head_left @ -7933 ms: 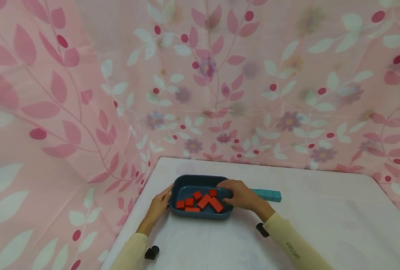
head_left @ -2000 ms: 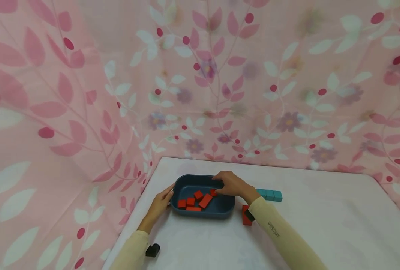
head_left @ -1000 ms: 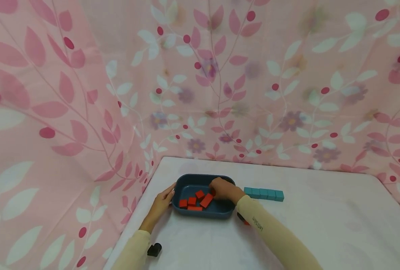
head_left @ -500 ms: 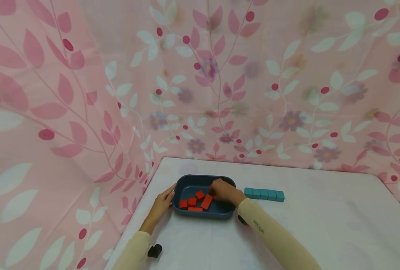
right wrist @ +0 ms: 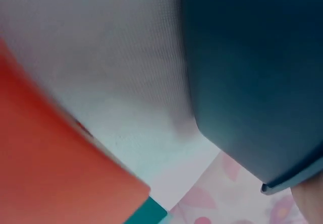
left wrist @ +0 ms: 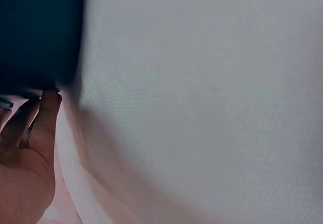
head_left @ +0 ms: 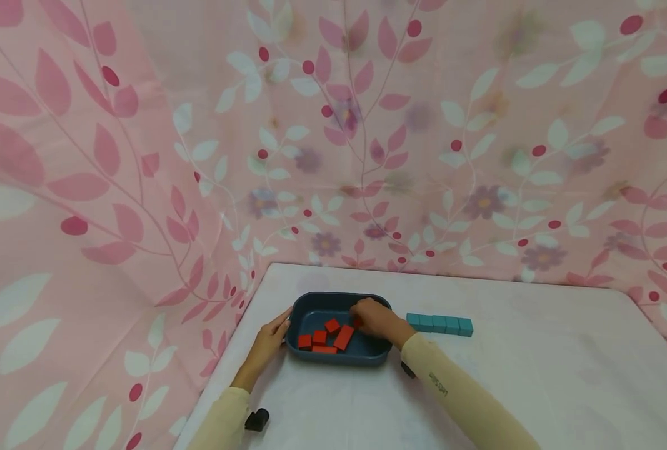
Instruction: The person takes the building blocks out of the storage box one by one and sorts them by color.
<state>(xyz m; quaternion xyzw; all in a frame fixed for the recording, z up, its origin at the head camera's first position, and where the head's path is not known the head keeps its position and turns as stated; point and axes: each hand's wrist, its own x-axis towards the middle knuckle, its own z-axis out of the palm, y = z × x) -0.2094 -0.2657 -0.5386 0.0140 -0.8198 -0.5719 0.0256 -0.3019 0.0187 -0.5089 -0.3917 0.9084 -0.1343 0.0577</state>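
Observation:
A dark blue tray [head_left: 341, 359] with rounded corners stands on the white-covered table, holding several red blocks [head_left: 343, 337] of different lengths. My left hand [head_left: 264, 347] touches the tray's left end from outside, its fingers fairly straight; the left wrist view shows fingertips [left wrist: 49, 100] against the tray's edge. Inside the tray's right part, my right hand [head_left: 375, 317] has its fingers curled at a small red block [head_left: 358, 322], mostly hidden by them. Close in the right wrist view lies a larger red block [right wrist: 60, 163], outside the tray; my right sleeve covers it in the head view.
A straight row of teal cubes [head_left: 439, 324] lies right of the tray. Pink floral cloth [head_left: 356, 156] hangs behind and left of the table [head_left: 536, 362]. A black wrist camera [head_left: 257, 419] sits at the left wrist, another [head_left: 408, 370] at the right.
A long red block left the tray and lay on the table at right by two seconds ago. My right hand then reached deeper into the tray, curling at the small red block. My left hand stays.

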